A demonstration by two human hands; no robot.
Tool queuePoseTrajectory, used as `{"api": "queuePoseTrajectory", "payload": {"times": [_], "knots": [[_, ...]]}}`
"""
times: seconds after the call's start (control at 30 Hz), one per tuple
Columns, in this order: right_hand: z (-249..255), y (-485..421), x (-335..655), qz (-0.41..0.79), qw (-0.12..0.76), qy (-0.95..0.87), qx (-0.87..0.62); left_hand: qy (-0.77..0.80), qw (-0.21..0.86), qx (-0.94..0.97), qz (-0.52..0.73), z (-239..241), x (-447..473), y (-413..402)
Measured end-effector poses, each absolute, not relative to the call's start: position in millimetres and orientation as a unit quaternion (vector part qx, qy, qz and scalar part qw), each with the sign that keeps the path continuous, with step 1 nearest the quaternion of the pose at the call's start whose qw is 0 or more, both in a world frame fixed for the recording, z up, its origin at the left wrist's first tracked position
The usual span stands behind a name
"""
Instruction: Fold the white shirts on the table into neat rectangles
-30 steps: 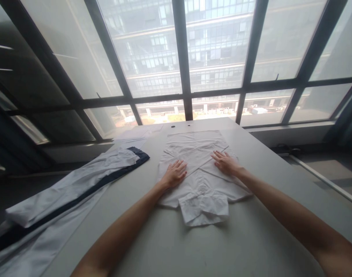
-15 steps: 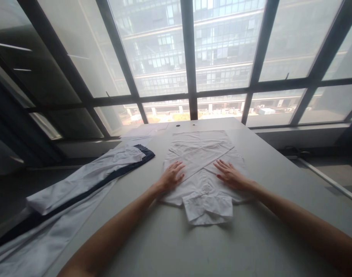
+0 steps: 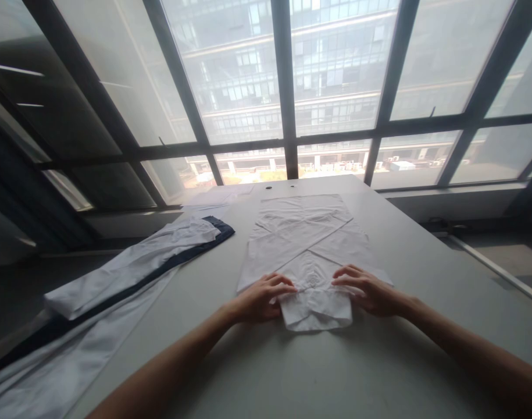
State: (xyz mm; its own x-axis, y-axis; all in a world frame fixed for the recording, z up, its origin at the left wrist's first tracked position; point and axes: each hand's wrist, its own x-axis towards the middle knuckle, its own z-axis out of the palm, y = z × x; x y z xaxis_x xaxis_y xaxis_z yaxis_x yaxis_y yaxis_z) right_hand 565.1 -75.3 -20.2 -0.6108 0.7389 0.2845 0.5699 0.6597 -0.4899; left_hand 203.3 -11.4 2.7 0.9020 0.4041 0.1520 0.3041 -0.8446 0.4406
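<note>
A white shirt [image 3: 307, 235] is touched at its near edge by the curled left hand [image 3: 263, 295] and right hand [image 3: 370, 291]; whether either grip pinches cannot be told.

Left hand [image 3: 260, 297] bare, fingers slim; right hand [image 3: 372, 292] bare, same build; left forearm [image 3: 174, 358] and right forearm [image 3: 464, 349] uncovered, slender, tapering

"How many bare hands?"
"Two: a left hand [image 3: 264, 297] and a right hand [image 3: 372, 291]."
"Garments at the fingertips?"
"One flat, folded white cloth garment [image 3: 309, 233]."
"Left of the left fingers?"
"Three cloth layers show: one dark blue layer [image 3: 161, 269], two long white layers [image 3: 130, 272]."
"Beyond the fingertips?"
"Two small, dark spots [image 3: 268, 188] on one smooth, pale table [image 3: 309, 372]."
</note>
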Motion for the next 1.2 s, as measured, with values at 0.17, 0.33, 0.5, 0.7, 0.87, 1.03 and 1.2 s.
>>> {"api": "queuePoseTrajectory", "payload": {"times": [0.17, 0.33, 0.5, 0.7, 0.87, 1.03, 1.2], "knots": [[-22.0, -75.8, 558.7, 0.167, 0.245, -0.878, -0.375, 0.226, 0.242, 0.93, 0.157, -3.5, 206.8, -7.6], [-31.2, -65.8, 556.9, 0.18, 0.315, -0.845, -0.393, 0.248, 0.289, 0.899, 0.217, -5.2, 212.2, -5.3], [-42.0, -57.8, 555.8, 0.176, 0.367, -0.787, -0.463, 0.344, 0.298, 0.851, 0.261, -17.1, 213.5, 2.1], [-56.3, -49.7, 550.9, 0.165, 0.394, -0.734, -0.528, 0.397, 0.286, 0.821, 0.294, -34.8, 214.0, 13.7], [-61.4, -44.7, 551.5, 0.077, 0.379, -0.733, -0.56, 0.418, 0.194, 0.849, 0.259, -33.8, 212.8, 11.7], [-44.7, -55.0, 547.6, 0.034, 0.394, -0.769, -0.502, 0.339, 0.126, 0.892, 0.273, -20.7, 213.0, 1.2], [-38.8, -66.3, 538.6, 0.085, 0.234, -0.88, -0.404, 0.259, 0.11, 0.954, 0.1, -24.4, 213.2, 1.2]]}}
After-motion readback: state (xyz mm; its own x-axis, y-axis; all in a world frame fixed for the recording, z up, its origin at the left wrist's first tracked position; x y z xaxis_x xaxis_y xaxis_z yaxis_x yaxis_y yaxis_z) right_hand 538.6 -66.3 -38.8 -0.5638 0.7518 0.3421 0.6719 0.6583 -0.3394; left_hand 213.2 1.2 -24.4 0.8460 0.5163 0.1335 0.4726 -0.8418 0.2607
